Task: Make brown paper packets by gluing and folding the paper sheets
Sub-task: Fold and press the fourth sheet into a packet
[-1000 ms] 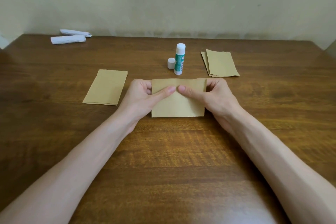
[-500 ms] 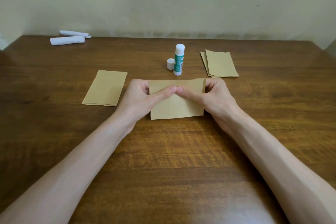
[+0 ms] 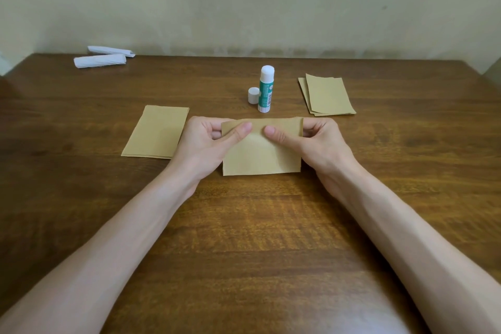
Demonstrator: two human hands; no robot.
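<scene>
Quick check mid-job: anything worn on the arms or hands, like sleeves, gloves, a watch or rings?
Nothing visible: left hand and right hand are bare, no gloves or rings; left forearm and right forearm are bare to the frame edge, no sleeves, watch or bands.

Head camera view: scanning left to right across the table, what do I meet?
White paper rolls → flat brown paper → left hand → brown sheet both hands pinch → right hand. The glue stick, its cap and the sheet stack overlap these, so are omitted.
</scene>
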